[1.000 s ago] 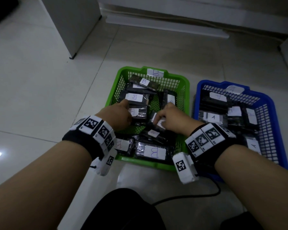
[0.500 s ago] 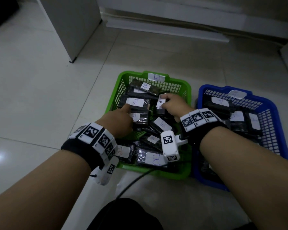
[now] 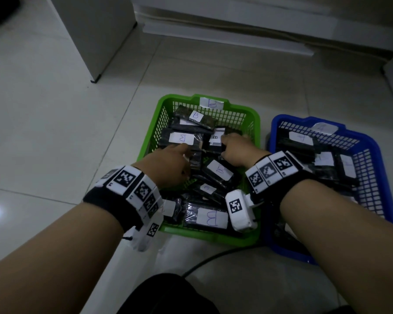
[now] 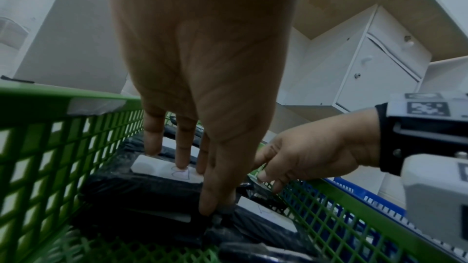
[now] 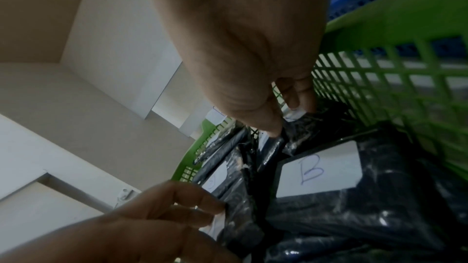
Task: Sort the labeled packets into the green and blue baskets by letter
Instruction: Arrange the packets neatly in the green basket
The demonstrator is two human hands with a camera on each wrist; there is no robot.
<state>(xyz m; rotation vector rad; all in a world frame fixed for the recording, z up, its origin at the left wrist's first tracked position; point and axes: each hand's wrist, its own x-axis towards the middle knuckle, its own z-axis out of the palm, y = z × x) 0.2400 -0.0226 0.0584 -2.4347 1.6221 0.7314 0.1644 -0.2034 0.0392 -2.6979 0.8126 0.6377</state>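
The green basket point(image 3: 161, 109) carries a B tag and holds several black packets with white B labels. To its right, the blue basket point(image 3: 372, 141) with an A tag holds A packets. My left hand point(image 3: 168, 164) lies with straight fingers on a B-labeled packet point(image 3: 182, 138) at the basket's left; the left wrist view shows the fingertips point(image 4: 182, 164) on its label point(image 4: 152, 167) and the thumb at its near edge. My right hand point(image 3: 236, 150) pinches the edge of another B packet point(image 3: 216, 139) at the far right of the green basket, thumb and finger meeting point(image 5: 283, 119).
Both baskets stand side by side on a pale tiled floor. A white cabinet point(image 3: 95, 37) stands at the back left and a low white ledge point(image 3: 236, 35) runs along the back. A black cable point(image 3: 213, 259) lies on the floor in front of the baskets.
My right hand has moved from the middle of the green basket to its far right part and taken hold of a B packet there. The left hand stays on its packet.
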